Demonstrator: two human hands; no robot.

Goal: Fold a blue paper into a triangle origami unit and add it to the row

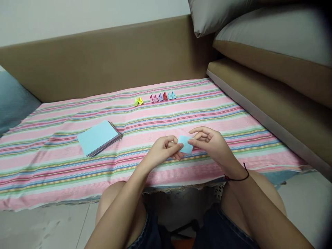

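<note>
A small piece of light blue paper (186,145) is held just above the striped cloth, close to its front edge. My left hand (166,148) pinches the paper's left side, thumb on top and fingers beneath. At the upper right corner, my right hand (211,141) grips the same paper between thumb and fingers, its index finger reaching out past the edge. The paper looks flat and roughly square; its underside is hidden. A stack of coloured paper (98,137) with a light blue sheet on top lies to the left of my hands.
Several small folded paper figures (160,97) stand in a row at the back, with two yellow ones (138,101) apart on the left. A brown backrest (109,58) rises behind the striped cloth (145,121). Stacked cushions (272,79) border the right side.
</note>
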